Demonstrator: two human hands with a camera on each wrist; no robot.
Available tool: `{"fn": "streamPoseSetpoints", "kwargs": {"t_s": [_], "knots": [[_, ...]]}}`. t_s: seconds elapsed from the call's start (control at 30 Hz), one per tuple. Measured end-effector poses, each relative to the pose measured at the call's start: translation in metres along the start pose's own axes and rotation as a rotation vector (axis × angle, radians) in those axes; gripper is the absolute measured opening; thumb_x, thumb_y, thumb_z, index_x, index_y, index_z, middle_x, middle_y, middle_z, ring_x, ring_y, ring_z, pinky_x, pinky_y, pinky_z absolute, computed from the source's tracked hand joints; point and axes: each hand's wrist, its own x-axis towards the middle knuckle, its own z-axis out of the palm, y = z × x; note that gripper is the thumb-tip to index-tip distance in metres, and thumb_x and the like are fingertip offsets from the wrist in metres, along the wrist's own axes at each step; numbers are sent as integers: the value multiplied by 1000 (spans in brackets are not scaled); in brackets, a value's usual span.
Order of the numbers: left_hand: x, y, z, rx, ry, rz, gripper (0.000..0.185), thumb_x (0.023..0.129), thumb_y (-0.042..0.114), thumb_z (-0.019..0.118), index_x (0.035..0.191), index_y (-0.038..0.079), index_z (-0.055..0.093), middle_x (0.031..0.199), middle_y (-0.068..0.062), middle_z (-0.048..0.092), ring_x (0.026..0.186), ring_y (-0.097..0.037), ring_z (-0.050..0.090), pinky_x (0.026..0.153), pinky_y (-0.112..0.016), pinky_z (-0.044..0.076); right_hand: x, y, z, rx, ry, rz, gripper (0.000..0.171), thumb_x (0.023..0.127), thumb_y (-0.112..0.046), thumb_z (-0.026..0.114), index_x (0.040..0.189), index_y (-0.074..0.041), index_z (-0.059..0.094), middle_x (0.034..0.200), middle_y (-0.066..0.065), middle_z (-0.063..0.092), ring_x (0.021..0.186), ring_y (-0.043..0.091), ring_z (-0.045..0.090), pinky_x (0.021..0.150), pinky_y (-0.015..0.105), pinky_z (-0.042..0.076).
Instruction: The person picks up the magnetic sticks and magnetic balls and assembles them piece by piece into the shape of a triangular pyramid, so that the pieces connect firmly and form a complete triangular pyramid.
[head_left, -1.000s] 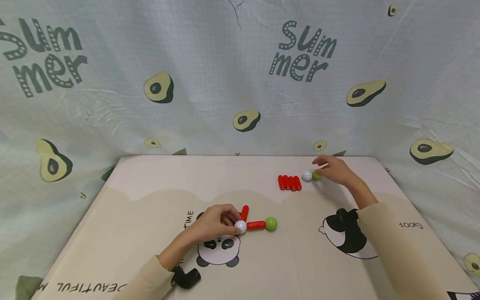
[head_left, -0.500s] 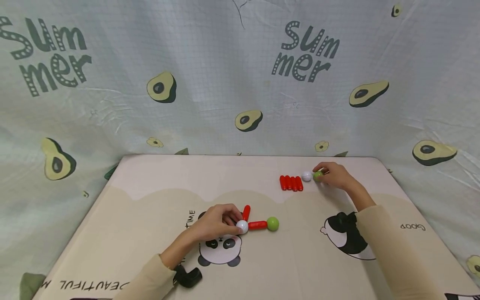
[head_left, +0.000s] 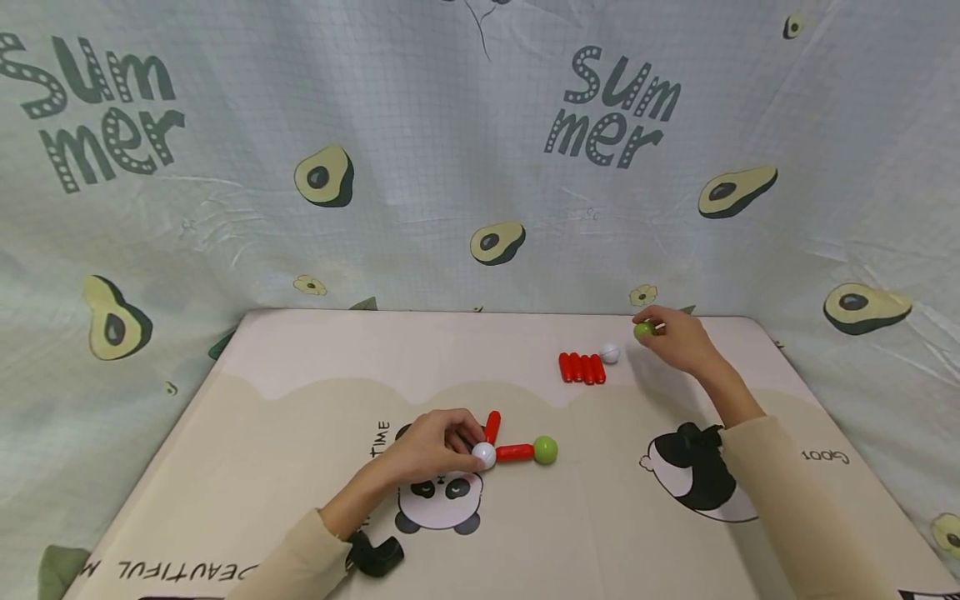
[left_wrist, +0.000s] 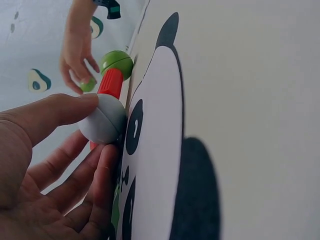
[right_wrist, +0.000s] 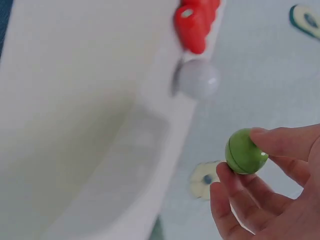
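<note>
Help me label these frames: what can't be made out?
Left wrist view: most of one glossy red rod, behind the glossy white ball and left hand.
Right wrist view: blurred row of red rods, cut by top edge.
Head view: part of the glossy green ball, behind the right hand.

Rocking plain beige long sleeves on both arms, left sleeve (head_left: pixel 288 560) and right sleeve (head_left: pixel 802 508) a perfect match, kinda sandy-cream tbh. Smooth, no-frills fabric, ending in simple straight-edged cuffs (head_left: pixel 738 427) that stop at the wrists. Totally bare past that, left hand (head_left: pixel 435 446) and right hand (head_left: pixel 675 340) alike. Also sporting chunky black wrist cameras (head_left: pixel 377 557), with a little greenish patch (left_wrist: pixel 115 9) on the right one.
</note>
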Motion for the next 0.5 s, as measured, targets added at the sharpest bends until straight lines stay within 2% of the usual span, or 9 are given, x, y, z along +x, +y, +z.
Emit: {"fn": "streamPoseSetpoints", "kwargs": {"t_s": [0.23,0.5], "knots": [[-1,0,-1,-16,-8,13,25,84,14,85,103,10,70,95,-5,70,80,-15,68,68,-25,53,-5,-37,5,29,30,-118,29,100,-10,62,128,-2,65,125,21,68,115,43,63,93,56,56],[0,-1,0,-16,-12,30,25,82,14,86,102,12,71,97,-6,70,80,-15,68,67,-25,53,-11,-73,22,133,-38,-222,32,98,-10,66,130,-6,65,123,14,71,112,35,69,93,51,58]]}}
